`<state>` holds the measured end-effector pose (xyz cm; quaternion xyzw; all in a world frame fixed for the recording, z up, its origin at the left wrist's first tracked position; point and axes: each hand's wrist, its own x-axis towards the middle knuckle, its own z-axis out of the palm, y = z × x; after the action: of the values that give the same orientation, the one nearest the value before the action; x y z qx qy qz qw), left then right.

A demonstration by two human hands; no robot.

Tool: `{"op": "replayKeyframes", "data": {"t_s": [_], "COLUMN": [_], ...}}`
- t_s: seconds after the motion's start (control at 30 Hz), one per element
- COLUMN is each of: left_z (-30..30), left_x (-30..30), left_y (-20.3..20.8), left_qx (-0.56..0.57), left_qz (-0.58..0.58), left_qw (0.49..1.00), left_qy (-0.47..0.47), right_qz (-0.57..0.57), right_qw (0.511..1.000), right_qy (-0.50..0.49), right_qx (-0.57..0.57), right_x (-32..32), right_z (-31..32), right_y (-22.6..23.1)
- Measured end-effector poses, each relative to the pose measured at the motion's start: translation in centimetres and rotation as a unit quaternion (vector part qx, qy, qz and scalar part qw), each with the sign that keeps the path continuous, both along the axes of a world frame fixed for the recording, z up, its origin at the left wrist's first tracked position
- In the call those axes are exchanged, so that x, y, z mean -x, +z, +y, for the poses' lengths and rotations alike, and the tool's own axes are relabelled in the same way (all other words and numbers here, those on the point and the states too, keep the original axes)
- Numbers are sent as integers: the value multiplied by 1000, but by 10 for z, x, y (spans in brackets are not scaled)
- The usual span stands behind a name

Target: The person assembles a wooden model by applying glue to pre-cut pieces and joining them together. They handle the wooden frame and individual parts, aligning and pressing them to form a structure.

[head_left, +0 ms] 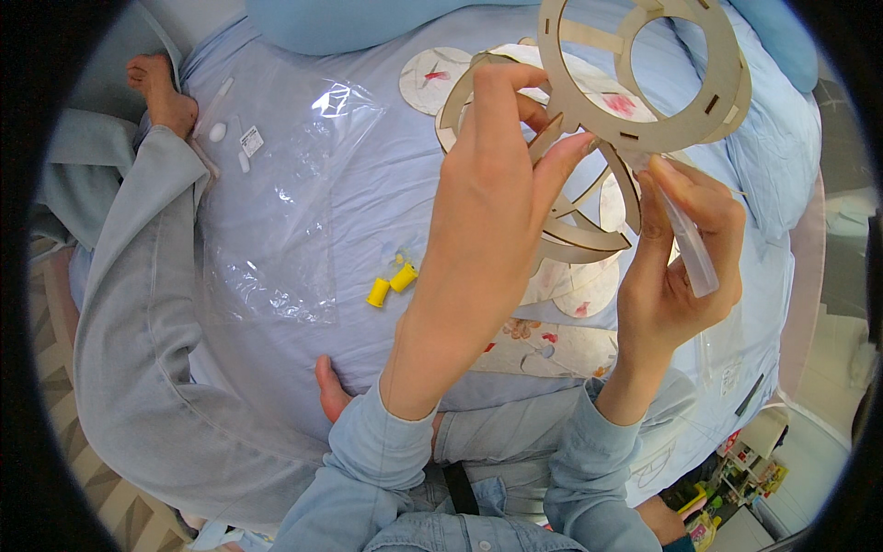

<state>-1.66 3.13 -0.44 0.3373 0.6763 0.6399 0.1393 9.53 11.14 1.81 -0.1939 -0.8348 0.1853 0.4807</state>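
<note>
Wooden frame (662, 138) nearest, gripped by left fingers (556, 170); right fingers (683, 189) pinch a translucent tube (696, 253). Below, I see a rumpled blue sheet (405, 184), with patterned floor (115, 488) lower left.

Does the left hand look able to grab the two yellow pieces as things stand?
Probably not straight away: the left hand appears occupied holding the wooden frame. Otherwise the way looks free; the yellow pieces lie close by on the blue sheet, seemingly uncovered.

Bright, soft light puts white glare on the clear plastic sheet (271, 207), and fisheye distortion bows the dark-rimmed edges.
</note>
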Motion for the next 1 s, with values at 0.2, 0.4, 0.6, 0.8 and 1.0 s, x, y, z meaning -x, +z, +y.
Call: {"op": "replayKeyframes", "data": {"t_s": [0.2,0.4,0.6,0.8,1.0], "left_z": [-1,-2,-1,-3,-5], "left_x": [0,2,2,8,12], "left_y": [0,-1,-1,-4,-2], "left_qx": [-1,-1,-5,6,0], "left_qz": [4,1,-6,16,-8], "left_qw": [1000,1000,1000,1000,1000], "left_qy": [-1,-2,0,7,5], "right_qz": [0,1,3,7,11], "right_qw": [1000,1000,1000,1000,999], "right_qy": [0,10,17,22,33], "right_qx": [0,1,-6,-3,2], "right_x": [0,-1,-2,-2,-2], "right_z": [-1,0,1,1,1], "right_y": [1,2,4,5,5]}}
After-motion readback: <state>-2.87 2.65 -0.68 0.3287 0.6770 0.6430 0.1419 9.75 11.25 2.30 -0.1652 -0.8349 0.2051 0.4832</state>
